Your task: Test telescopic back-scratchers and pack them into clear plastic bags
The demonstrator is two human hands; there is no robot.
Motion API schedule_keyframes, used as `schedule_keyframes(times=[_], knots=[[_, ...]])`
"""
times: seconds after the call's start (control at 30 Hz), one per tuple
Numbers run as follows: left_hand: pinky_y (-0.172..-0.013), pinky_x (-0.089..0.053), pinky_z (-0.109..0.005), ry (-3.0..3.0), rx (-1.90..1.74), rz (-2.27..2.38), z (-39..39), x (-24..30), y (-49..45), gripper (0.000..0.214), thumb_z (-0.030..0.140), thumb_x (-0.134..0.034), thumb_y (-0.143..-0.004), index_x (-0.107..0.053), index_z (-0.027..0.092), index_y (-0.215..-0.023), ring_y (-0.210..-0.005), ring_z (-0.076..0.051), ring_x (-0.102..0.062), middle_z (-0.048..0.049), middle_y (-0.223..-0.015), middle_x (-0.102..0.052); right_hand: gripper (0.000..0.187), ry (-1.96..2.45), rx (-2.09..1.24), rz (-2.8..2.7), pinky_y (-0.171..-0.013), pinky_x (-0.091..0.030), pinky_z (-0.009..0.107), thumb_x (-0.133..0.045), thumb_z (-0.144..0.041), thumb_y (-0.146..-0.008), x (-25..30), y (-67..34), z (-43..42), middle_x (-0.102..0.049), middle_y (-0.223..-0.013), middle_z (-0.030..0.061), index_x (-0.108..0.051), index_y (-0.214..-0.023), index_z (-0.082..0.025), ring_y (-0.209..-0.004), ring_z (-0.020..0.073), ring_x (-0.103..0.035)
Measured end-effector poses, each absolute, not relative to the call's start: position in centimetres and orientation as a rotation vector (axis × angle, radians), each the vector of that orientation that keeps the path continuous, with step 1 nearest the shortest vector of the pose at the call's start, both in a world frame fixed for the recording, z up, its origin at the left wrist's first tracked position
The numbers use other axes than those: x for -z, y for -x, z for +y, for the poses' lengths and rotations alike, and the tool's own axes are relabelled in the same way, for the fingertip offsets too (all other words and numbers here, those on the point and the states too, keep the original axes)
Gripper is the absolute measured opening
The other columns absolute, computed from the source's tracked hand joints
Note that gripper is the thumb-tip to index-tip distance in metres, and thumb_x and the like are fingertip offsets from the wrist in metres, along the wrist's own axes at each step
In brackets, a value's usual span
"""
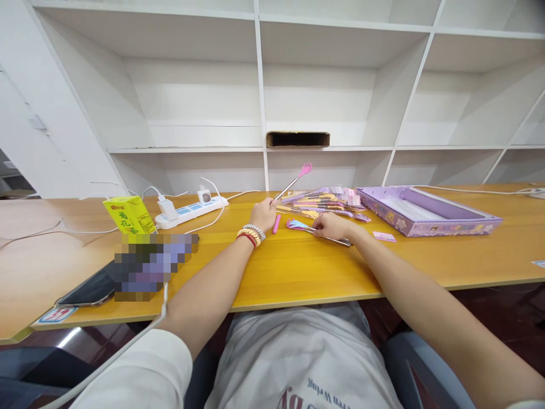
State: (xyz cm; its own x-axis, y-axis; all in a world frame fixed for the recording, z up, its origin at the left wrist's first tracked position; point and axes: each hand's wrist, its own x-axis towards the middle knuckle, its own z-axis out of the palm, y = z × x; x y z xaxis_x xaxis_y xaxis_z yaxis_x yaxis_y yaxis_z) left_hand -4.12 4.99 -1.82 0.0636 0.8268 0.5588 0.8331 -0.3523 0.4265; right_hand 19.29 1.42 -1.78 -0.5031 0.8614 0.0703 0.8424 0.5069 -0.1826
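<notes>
My left hand (pixel 263 215) is closed on the handle of a thin metal back scratcher (pixel 293 182), whose pink claw head points up and to the right. My right hand (pixel 334 225) rests on the wooden table (pixel 298 267), fingers closed over a second scratcher (pixel 313 230) with a blue-pink head that lies flat. Between the hands lies a small pink cap (pixel 276 223). Just behind the hands sits a pile of packaged scratchers (pixel 326 200).
A purple display box (pixel 426 211) lies at the right. At the left are a white power strip (pixel 191 210) with chargers, a yellow drink carton (pixel 130 215), a phone (pixel 91 289) and cables. White shelving (pixel 264 113) stands behind the table.
</notes>
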Motion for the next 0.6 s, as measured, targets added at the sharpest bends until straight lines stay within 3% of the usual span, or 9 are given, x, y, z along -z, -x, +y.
schedule_keyframes(times=[0.13, 0.3, 0.47, 0.6], knots=[[-0.058, -0.033, -0.027, 2.288, 1.209, -1.782, 4.8, 1.7, 4.1, 0.034, 0.036, -0.032, -0.09, -0.061, 0.019, -0.085, -0.068, -0.018, -0.057, -0.0056, -0.07, -0.065, 0.027, 1.384, -0.225, -2.583, -0.057, -0.032, 0.022, -0.049, -0.034, -0.077, 2.1, -17.6, 1.1, -0.064, -0.072, 0.002, -0.067, -0.083, -0.015, -0.063, 0.0119, -0.051], [-0.058, -0.033, -0.027, 2.295, 1.191, -1.753, 4.5, 1.6, 3.9, 0.034, 0.036, -0.031, -0.09, -0.06, 0.02, -0.083, -0.067, -0.019, -0.057, -0.0054, -0.068, -0.064, 0.036, 1.436, -0.17, -2.334, -0.069, -0.039, 0.024, -0.055, -0.037, -0.075, 1.8, -18.7, 1.5, -0.065, -0.096, 0.0081, -0.064, -0.102, -0.014, -0.08, 0.0166, -0.057], [-0.06, -0.035, -0.026, 2.363, 1.1, -1.592, 3.8, 1.1, 3.8, 0.034, 0.035, -0.03, -0.091, -0.06, 0.02, -0.091, -0.067, -0.018, -0.058, -0.0048, -0.072, -0.064, 0.056, 1.321, -0.208, -1.803, -0.074, -0.043, 0.029, -0.054, -0.043, -0.078, 1.4, -20.5, 2.5, -0.062, -0.095, 0.0086, -0.044, -0.125, -0.013, -0.08, 0.0169, -0.057], [-0.066, -0.037, -0.027, 2.461, 0.893, -1.365, 3.4, 0.8, 3.7, 0.031, 0.033, -0.032, -0.091, -0.06, 0.02, -0.097, -0.077, -0.018, -0.059, -0.0055, -0.083, -0.066, 0.053, 1.157, -0.384, -1.493, -0.063, -0.045, 0.026, -0.051, -0.057, -0.077, 0.8, -21.0, 2.7, -0.06, -0.091, 0.0064, -0.044, -0.113, -0.018, -0.071, 0.014, -0.056]])
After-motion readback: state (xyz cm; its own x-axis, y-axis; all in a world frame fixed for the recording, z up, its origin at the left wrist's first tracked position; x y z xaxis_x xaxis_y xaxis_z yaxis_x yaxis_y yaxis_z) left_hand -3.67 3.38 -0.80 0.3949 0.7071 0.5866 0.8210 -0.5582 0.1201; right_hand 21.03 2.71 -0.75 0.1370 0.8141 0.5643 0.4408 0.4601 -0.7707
